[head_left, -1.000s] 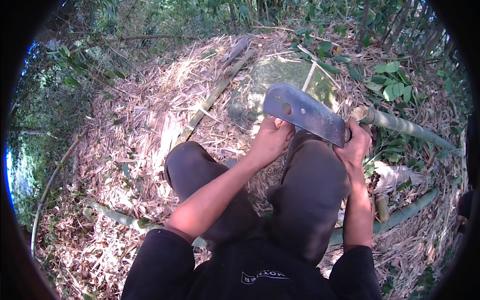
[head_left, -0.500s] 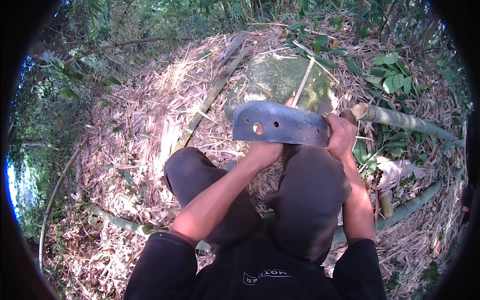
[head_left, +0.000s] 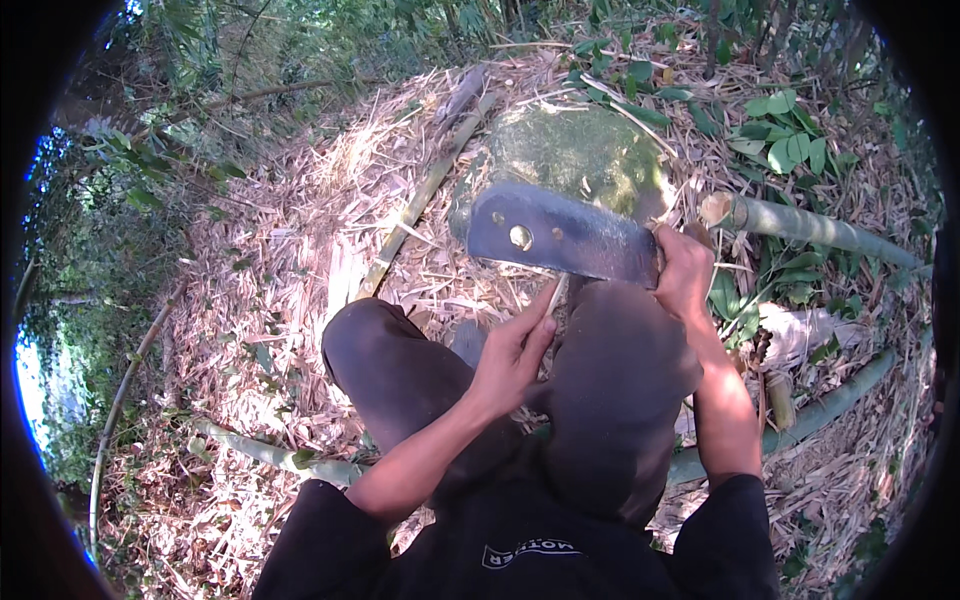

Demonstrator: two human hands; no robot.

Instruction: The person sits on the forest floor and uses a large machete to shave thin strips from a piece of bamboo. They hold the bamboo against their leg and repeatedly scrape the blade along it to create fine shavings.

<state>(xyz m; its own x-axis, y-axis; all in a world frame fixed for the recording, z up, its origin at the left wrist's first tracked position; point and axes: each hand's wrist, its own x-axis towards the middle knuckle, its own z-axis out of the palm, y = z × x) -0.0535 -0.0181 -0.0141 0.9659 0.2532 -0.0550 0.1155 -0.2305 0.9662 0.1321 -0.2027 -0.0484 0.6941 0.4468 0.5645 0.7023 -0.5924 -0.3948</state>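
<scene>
A person crouches on ground strewn with dry bamboo husks, knees filling the centre of the frame. The right hand (head_left: 684, 272) grips the handle end of a broad, dark cleaver blade (head_left: 560, 234), held level at centre, its flat pierced by two holes. The left hand (head_left: 512, 350), just below the blade, pinches a thin pale sliver of bamboo (head_left: 553, 297) that points up towards the blade's lower edge. A mossy stone (head_left: 575, 150) lies behind the blade, upper centre. A cut green bamboo pole (head_left: 800, 226) runs to the right edge; leafy plants (head_left: 785, 130) fill the upper right.
</scene>
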